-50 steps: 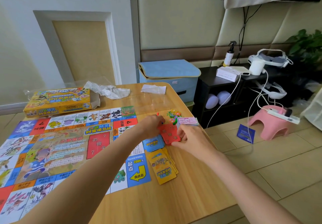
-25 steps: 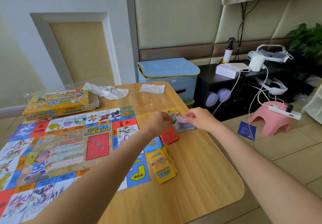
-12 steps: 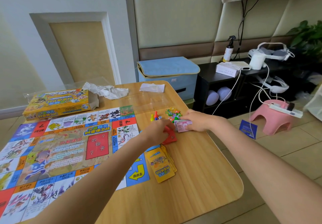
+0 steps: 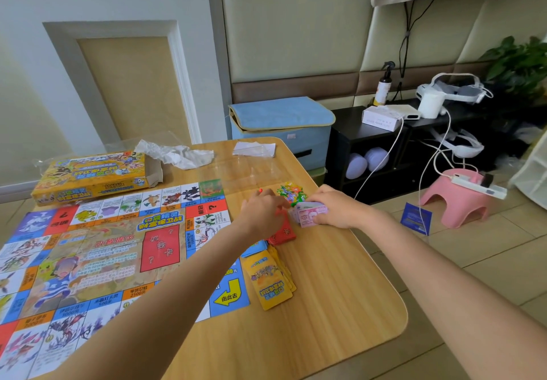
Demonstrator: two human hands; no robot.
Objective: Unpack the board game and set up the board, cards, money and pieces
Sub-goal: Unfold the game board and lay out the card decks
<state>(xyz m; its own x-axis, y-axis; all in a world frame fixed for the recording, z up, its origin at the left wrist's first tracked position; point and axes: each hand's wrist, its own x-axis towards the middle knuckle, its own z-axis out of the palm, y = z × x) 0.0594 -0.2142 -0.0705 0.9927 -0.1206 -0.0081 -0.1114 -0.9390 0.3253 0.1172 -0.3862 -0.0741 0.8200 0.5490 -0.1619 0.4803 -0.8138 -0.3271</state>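
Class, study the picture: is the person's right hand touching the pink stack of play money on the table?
Touching. The head view shows the right hand with its fingers curled over the pink stack of play money, gripping it against the table.

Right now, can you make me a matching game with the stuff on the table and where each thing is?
Things:
1. game box
2. yellow cards
3. play money
4. crumpled paper

Places:
A. under the right hand
B. far left, behind the board
C. just right of the board's arrow corner
D. beside the box's open end

Pairs: 1-B, 2-C, 3-A, 4-D
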